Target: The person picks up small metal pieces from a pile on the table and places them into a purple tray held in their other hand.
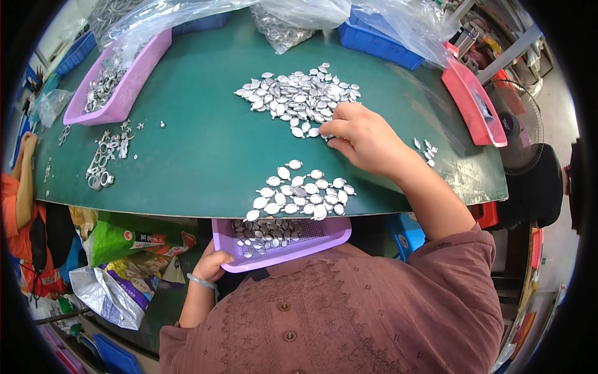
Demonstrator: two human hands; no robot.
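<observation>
My right hand (pixel 361 138) rests on the green table (pixel 205 149), its curled fingers pressing on small silver oval metal parts at the near edge of a large heap (pixel 293 95). Closer to me, a smaller group of the same silver parts (pixel 302 192) lies at the table's front edge. My left hand (pixel 210 263) grips the left end of a small purple tray (pixel 324 238), held just under the table edge, with several silver parts in it.
A long pink tray (pixel 134 84) with metal rings sits at the far left, with loose rings and scraps (pixel 106 159) beside it. Blue bins (pixel 374 40) and clear plastic bags (pixel 293 15) stand at the back, a red tray (pixel 470 103) at right. Another person's arm (pixel 25 181) shows at far left.
</observation>
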